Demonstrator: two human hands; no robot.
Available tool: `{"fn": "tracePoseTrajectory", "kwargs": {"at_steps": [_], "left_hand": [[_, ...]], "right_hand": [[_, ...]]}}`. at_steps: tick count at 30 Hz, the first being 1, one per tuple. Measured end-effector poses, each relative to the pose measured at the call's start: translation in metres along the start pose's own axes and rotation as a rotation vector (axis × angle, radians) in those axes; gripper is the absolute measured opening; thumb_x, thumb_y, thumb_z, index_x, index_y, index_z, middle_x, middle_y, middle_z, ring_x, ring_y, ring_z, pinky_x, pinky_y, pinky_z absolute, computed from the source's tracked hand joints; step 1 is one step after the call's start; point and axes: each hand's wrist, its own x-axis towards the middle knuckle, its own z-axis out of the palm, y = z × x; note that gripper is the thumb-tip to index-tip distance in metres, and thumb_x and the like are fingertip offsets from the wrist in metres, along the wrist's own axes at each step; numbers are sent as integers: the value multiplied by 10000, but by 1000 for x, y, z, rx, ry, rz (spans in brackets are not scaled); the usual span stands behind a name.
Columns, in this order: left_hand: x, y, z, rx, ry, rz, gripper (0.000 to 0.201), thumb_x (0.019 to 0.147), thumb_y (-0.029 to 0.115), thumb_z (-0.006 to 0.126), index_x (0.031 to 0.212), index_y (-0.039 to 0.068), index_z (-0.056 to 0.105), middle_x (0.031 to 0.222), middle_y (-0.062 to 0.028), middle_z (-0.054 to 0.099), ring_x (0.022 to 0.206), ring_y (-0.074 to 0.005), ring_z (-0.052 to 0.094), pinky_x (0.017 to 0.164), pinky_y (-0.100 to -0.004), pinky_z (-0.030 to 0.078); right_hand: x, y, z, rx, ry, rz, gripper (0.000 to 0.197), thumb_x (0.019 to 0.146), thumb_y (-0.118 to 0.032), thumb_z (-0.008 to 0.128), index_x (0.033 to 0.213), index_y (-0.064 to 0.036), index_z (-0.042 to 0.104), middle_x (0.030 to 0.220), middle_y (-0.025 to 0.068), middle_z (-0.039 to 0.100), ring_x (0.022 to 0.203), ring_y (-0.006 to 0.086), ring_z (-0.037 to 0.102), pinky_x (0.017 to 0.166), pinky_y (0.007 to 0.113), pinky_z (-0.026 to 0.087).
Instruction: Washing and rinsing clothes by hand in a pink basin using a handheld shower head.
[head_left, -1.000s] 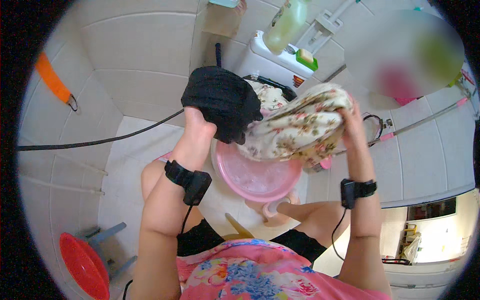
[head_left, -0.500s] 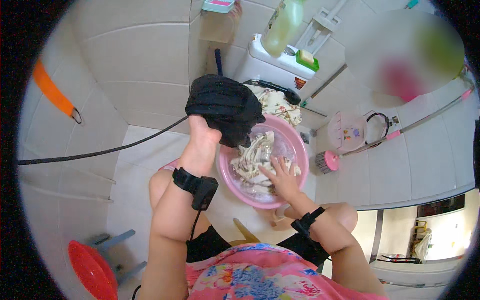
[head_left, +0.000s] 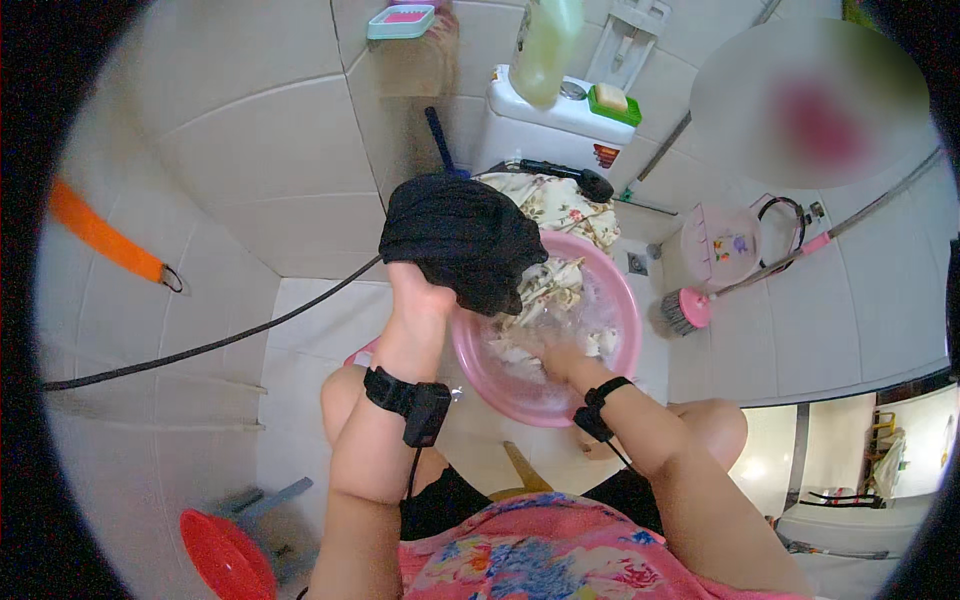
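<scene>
A bunched black garment is held up over the left rim of the pink basin. My left hand holds it from below, its fingers covered by the dark fabric. Soapy water fills the basin, and in it lies a wet cream patterned cloth. My right hand is down in the suds on this cloth; water and fabric hide its fingers.
Behind the basin, a cream floral cloth lies below a white tank, with a green bottle and soap in a green dish on top. A pink brush stands right; a red basin stands lower left.
My right hand, earlier spread flat over the cream cloth, has sunk into the water. My left hand still holds the black garment. The whole view has shifted slightly.
</scene>
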Motion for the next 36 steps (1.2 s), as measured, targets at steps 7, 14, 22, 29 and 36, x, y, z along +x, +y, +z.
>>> {"fn": "tracePoseTrajectory", "kwargs": {"at_steps": [7,14,22,29,36], "left_hand": [[11,2,-14,5,-73,18,317,888,303,523,1074,64,617,1071,-102,645,981,-276,613,884,-436,494],[7,-2,0,-72,73,37,295,887,329,528,1011,84,637,1020,-79,659,941,-265,619,855,-418,504],[-5,13,0,-113,83,22,273,882,342,530,924,98,644,940,-75,673,860,-249,634,793,-406,521],[-2,14,-2,-208,18,-118,353,919,412,492,930,98,653,958,-108,679,892,-275,648,842,-434,522],[-10,14,5,-221,-17,-99,304,892,369,517,908,91,639,906,-104,671,837,-275,640,774,-423,531]], "right_hand": [[-4,-17,-24,60,233,88,635,748,-36,587,1346,-215,469,1354,220,454,1220,364,474,985,462,400],[-63,31,-72,839,445,78,638,687,60,486,1307,-85,506,1253,132,560,1149,259,527,980,317,396],[-125,3,-200,1250,717,155,708,701,120,450,1380,-75,411,1314,88,499,1223,201,463,996,307,387],[-162,27,-245,1469,798,61,743,690,78,414,1415,-64,344,1369,151,446,1234,291,478,990,408,455],[-128,71,-230,1694,661,140,709,719,94,393,1407,-75,364,1350,138,475,1223,308,483,981,431,439]]}}
